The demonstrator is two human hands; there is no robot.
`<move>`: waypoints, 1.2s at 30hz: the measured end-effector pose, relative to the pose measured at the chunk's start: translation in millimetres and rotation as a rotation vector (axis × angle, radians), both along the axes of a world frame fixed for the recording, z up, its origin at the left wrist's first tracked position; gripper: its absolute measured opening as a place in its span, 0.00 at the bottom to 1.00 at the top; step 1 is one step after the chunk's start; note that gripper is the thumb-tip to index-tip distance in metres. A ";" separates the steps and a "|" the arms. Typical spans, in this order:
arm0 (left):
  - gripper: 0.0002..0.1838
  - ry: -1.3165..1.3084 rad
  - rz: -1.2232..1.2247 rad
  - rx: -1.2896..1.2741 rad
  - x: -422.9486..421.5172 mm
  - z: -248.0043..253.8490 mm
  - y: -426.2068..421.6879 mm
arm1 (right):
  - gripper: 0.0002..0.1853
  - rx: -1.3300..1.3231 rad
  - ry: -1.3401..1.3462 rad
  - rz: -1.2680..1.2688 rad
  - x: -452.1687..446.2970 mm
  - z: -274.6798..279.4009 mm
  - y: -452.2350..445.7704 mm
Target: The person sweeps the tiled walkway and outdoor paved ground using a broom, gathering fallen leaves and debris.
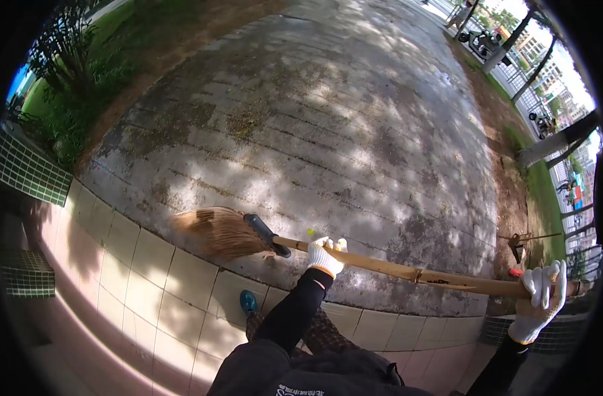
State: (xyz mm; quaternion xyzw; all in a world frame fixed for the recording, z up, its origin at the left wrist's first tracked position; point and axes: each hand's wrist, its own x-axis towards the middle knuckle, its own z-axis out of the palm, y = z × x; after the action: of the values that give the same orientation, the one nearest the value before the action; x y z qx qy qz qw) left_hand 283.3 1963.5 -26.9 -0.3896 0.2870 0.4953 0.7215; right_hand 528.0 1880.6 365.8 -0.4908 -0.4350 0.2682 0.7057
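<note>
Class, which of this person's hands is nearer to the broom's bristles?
The left hand: it holds the handle close behind the bristles. The right hand is farther away, on the handle toward its opposite end.

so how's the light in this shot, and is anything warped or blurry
Head view: sun and shade dapple the paving; the sky at upper right looks washed out; lens distortion curves the pale tiles, corners go black; the bristles look soft at the tip, perhaps from motion.
</note>
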 end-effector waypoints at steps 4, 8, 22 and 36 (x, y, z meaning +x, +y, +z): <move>0.18 0.135 0.005 0.260 -16.2 39.1 99.1 | 0.18 0.265 0.104 0.260 -31.1 10.6 -27.2; 0.19 0.153 0.054 0.413 -11.9 132.1 99.2 | 0.20 0.473 0.187 0.559 18.7 58.9 -20.5; 0.05 0.300 0.610 -0.341 -67.1 -2.0 -302.0 | 0.17 -0.747 0.693 1.057 -54.4 -140.5 154.1; 0.09 0.064 0.198 -0.241 203.7 -68.9 135.1 | 0.11 -0.314 0.361 0.702 234.6 -6.3 317.0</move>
State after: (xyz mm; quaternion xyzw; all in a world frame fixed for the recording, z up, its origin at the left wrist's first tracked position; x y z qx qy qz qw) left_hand 487.0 2098.5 -95.8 -0.4838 0.3275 0.5380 0.6077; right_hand 762.6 2197.6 359.4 -0.3596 -0.3989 0.6368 0.5531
